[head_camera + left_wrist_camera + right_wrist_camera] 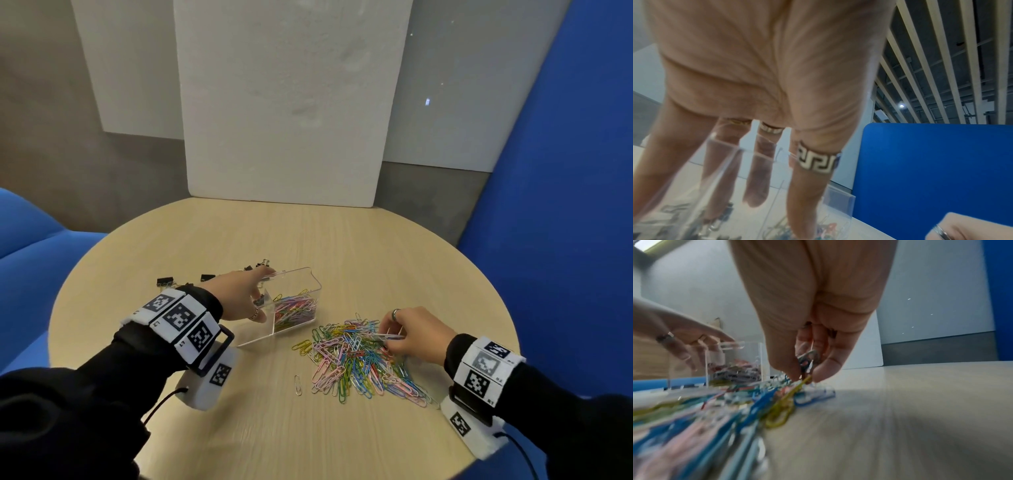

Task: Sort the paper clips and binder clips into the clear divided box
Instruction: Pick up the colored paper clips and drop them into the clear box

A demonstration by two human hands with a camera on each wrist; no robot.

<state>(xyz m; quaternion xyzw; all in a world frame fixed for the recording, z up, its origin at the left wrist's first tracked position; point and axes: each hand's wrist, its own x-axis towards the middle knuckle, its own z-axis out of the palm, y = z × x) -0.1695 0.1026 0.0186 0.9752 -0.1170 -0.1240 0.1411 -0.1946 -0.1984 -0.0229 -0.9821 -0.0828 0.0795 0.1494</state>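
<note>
Clear box [310,279] stands mid-bench [394,246], our left hand [241,293] spread open across its rim, likely steadying it. Right hand [409,330] pinches paper clips [356,356] beside it. Binder clips [166,282] lie behind the left hand.

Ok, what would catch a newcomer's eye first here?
The heap of colourful paper clips on the round table, with the right hand pinching into it. Beside it to the left, the clear box holds more clips, with the left hand over it.
</note>
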